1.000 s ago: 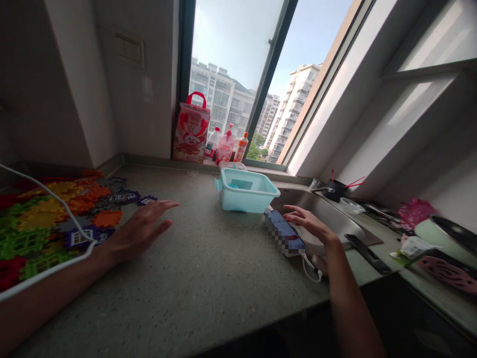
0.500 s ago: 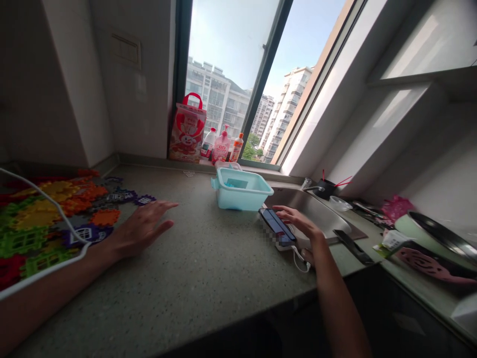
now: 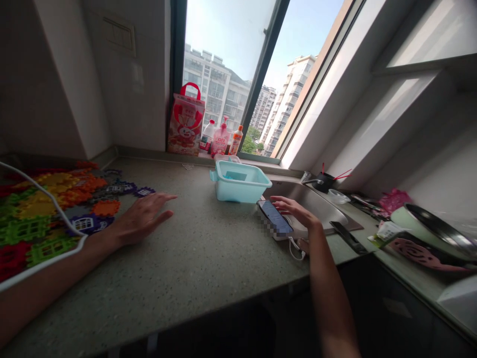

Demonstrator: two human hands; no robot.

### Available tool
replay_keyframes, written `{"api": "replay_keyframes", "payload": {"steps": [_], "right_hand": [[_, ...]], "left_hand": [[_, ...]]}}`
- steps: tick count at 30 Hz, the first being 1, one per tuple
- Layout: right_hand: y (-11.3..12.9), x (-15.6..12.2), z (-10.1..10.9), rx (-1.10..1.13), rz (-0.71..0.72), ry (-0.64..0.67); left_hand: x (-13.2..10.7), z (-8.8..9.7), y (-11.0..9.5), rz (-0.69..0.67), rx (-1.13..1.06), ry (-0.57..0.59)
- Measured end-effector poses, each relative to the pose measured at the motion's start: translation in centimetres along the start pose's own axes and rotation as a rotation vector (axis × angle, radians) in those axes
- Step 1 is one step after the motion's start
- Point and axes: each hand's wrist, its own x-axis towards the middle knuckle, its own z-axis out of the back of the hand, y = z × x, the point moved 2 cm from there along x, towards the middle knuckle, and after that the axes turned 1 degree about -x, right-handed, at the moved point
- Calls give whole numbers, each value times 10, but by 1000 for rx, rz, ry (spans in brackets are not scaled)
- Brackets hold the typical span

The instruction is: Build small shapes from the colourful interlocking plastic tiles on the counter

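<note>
My left hand [image 3: 143, 218] lies flat on the speckled countertop [image 3: 194, 263], palm down with fingers stretched out and nothing in it, just right of the coloured plastic puzzle tiles [image 3: 48, 209]. My right hand [image 3: 296, 212] hovers over a phone [image 3: 275, 219] that lies on the counter by the sink edge, fingers spread and touching or nearly touching its screen. A white cable [image 3: 296, 248] runs from the phone's near end. Behind the phone stands a light blue plastic tub [image 3: 240, 181].
A white cord [image 3: 55, 214] crosses the tiles at left. On the window sill stand a red gift bag [image 3: 185, 122] and several bottles [image 3: 221, 139]. The steel sink [image 3: 316, 204] lies right of the phone, with a knife [image 3: 348, 237], a pot [image 3: 432, 231] and a pink utensil [image 3: 425, 254] beyond.
The view has drifted slightly, so everything sits a little higher and further left. My right hand stays over the phone; my left hand has not moved on the counter.
</note>
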Motion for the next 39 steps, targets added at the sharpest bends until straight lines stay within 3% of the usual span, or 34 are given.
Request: {"api": "replay_keyframes", "payload": {"steps": [9, 17, 29, 39], "right_hand": [[-6, -31, 3, 111, 16, 61], [-10, -21, -2, 12, 22, -22], [-8, -18, -11, -130, 92, -18], [-10, -18, -11, -111, 88, -26]], "left_hand": [[0, -2, 7, 42, -5, 23], [-2, -9, 15, 94, -14, 71], [-1, -15, 22, 103, 8, 70], [-1, -12, 19, 134, -3, 89]]}}
